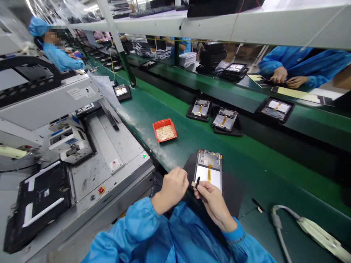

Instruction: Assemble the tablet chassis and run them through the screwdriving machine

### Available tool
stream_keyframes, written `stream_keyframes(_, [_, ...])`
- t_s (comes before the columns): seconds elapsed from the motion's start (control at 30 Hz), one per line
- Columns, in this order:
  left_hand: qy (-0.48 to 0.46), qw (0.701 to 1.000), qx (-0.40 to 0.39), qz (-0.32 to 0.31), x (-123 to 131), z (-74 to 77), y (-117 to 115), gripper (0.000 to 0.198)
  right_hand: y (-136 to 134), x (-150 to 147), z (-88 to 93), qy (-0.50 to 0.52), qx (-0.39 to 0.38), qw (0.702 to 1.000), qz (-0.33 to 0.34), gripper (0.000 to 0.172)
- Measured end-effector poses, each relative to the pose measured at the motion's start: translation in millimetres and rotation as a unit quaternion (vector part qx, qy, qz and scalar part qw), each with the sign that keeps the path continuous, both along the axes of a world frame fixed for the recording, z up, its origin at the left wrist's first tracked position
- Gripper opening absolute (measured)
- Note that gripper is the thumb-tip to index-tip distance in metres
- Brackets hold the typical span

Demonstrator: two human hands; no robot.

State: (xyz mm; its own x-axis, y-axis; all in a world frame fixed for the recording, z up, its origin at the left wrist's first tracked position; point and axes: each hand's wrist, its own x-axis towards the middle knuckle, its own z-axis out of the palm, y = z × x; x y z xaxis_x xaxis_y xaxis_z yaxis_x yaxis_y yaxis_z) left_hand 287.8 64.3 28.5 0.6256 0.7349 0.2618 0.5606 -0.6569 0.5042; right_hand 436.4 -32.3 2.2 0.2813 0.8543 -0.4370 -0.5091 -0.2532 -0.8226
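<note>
Part [195,182] at lower centre, just below phone [208,171]. Right hand [212,201] pinches it between closed fingertips; left hand [172,188] is curled closed beside its tan end.

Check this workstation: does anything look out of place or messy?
One small black-and-tan part lies loose on the green belt, right of the black mat, away from the red tray of parts. A whitish scuffed streak also marks the belt's near edge. Otherwise nothing stands out.
</note>
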Motion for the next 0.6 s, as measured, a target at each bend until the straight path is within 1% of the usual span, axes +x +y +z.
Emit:
stream_keyframes(0.07, [-0.042, 0.999, -0.028, 0.005, -1, 8.9, 15, 0.017, 4, 9, 3.8, 0.016, 0.001, 1.000, -0.013, 0.034])
stream_keyframes(0.1, [-0.056, 0.998, -0.041, -0.011, 0, 13.1, 20, 0.017, 7, 13, 5.9, 0.022, 0.003, 1.000, -0.021, 0.034])
stream_keyframes(0.13, [-0.065, 0.996, -0.050, -0.033, 2, 16.3, 21, 0.018, 10, 15, 7.9, 0.025, 0.005, 0.999, -0.027, 0.035])
stream_keyframes(0.2, [-0.067, 0.993, -0.058, -0.072, 7, 18.9, 17, 0.021, 16, 16, 10.6, 0.027, 0.006, 0.999, -0.026, 0.036])
stream_keyframes(0.33, [-0.046, 0.992, -0.074, -0.094, 16, 12.6, 2, 0.024, 21, 10, 8.8, 0.016, 0.012, 1.000, -0.020, 0.038])
stream_keyframes(0.47, [-0.032, 0.992, -0.088, -0.089, 16, 6.0, 2, 0.024, 19, 7, 3.3, -0.013, 0.008, 1.000, -0.027, 0.039])
stream_keyframes(0.6, [0.000, 0.995, -0.047, -0.087, 15, 1.9, 0, 0.023, 20, 5, -0.9, -0.028, 0.007, 0.999, -0.025, 0.040])
